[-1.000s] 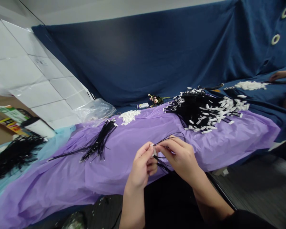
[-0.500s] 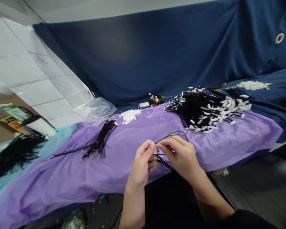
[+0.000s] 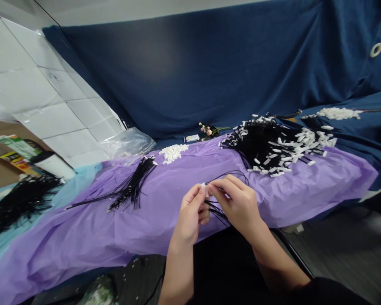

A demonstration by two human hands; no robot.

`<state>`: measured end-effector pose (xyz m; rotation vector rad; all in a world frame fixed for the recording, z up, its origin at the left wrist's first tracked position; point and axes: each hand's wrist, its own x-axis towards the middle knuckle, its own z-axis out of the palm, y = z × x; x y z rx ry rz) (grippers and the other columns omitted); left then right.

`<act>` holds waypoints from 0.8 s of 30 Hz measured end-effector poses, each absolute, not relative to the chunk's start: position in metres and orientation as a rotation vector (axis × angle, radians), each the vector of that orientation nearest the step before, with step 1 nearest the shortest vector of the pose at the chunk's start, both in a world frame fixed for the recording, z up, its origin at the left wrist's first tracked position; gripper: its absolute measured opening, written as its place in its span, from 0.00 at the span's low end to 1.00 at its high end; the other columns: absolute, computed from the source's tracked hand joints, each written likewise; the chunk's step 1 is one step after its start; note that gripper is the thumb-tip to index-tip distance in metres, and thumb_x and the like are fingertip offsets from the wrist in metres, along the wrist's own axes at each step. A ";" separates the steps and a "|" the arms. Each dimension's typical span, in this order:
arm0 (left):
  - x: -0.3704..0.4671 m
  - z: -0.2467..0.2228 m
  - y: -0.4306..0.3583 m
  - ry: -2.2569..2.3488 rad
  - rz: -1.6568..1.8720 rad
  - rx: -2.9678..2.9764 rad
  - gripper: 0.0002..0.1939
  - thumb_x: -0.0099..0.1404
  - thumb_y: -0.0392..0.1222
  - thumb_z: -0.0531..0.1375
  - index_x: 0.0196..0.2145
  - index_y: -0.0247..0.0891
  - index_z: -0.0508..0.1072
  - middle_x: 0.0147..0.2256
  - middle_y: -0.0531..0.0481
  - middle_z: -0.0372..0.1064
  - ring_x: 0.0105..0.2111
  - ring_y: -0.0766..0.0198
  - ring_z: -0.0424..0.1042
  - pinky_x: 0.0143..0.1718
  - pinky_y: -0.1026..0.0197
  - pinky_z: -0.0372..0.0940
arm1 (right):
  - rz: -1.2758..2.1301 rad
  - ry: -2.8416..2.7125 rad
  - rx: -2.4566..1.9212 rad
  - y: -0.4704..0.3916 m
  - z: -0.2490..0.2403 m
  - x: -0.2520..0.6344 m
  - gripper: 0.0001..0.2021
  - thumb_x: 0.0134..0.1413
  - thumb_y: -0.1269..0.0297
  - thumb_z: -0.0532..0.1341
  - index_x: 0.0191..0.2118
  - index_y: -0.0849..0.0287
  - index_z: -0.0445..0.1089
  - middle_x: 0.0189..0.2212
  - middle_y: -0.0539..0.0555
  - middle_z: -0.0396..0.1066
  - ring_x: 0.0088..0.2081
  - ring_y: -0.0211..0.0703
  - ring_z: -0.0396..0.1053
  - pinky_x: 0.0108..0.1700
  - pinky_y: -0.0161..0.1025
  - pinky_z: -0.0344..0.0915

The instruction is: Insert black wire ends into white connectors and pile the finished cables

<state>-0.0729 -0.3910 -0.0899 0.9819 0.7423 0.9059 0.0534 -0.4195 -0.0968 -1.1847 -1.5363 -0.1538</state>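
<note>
My left hand [image 3: 190, 214] is closed, pinching a small white plastic connector [image 3: 204, 185] between thumb and forefinger. My right hand [image 3: 239, 201] is closed beside it, its fingertips on a thin black wire [image 3: 231, 172] right at the connector. That wire loops up behind the right hand. Several more black wires [image 3: 218, 212] run between the two hands, below the fingers. Whether the wire end sits inside the connector is hidden by the fingertips. Both hands are above the near edge of the purple cloth [image 3: 165, 207].
Left of my hands lies a bundle of black wires [image 3: 133, 186], with loose white connectors [image 3: 174, 152] behind it. A large pile of wires with white ends [image 3: 273, 146] is at right. A clear plastic bag [image 3: 128, 142], artificial flowers [image 3: 208, 130] and another dark bundle [image 3: 22, 203] lie around.
My right fingertips have come slightly closer to the left hand. More of the white connector shows above the left fingertips. The piles on the cloth look the same.
</note>
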 end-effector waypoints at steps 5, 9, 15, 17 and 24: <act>-0.072 -0.083 -0.392 0.755 0.996 0.920 0.16 0.60 0.53 0.62 0.32 0.38 0.65 0.21 0.62 0.45 0.15 0.79 0.37 0.14 0.74 0.39 | -0.455 -1.388 -1.054 -0.426 -0.090 0.056 0.15 0.55 0.74 0.64 0.48 0.57 0.69 0.39 0.58 0.70 0.40 0.45 0.70 0.42 0.42 0.69; -0.073 -0.084 -0.387 0.771 1.074 0.820 0.17 0.60 0.56 0.61 0.33 0.40 0.64 0.19 0.63 0.42 0.14 0.79 0.36 0.12 0.74 0.40 | -0.355 -1.474 -0.885 -0.442 -0.084 0.060 0.15 0.52 0.78 0.64 0.44 0.55 0.68 0.31 0.52 0.69 0.32 0.41 0.68 0.34 0.39 0.68; -0.077 -0.084 -0.387 0.751 1.132 0.755 0.17 0.60 0.55 0.62 0.34 0.41 0.63 0.19 0.63 0.44 0.13 0.79 0.37 0.12 0.75 0.41 | 0.240 -1.810 -1.244 -0.449 -0.084 0.066 0.02 0.59 0.70 0.60 0.34 0.56 0.68 0.29 0.48 0.70 0.30 0.37 0.67 0.32 0.36 0.64; -0.078 -0.083 -0.389 0.732 1.121 0.745 0.17 0.59 0.55 0.62 0.34 0.41 0.63 0.19 0.63 0.44 0.14 0.79 0.36 0.12 0.75 0.40 | 0.230 -1.796 -1.265 -0.446 -0.086 0.067 0.02 0.60 0.69 0.59 0.36 0.56 0.69 0.33 0.50 0.72 0.35 0.39 0.69 0.37 0.38 0.65; -0.078 -0.082 -0.393 0.751 1.090 0.765 0.17 0.60 0.57 0.61 0.33 0.41 0.64 0.18 0.63 0.42 0.13 0.79 0.35 0.11 0.75 0.40 | 0.186 -1.748 -1.189 -0.445 -0.085 0.062 0.05 0.59 0.67 0.61 0.41 0.57 0.69 0.41 0.53 0.71 0.45 0.43 0.68 0.47 0.39 0.65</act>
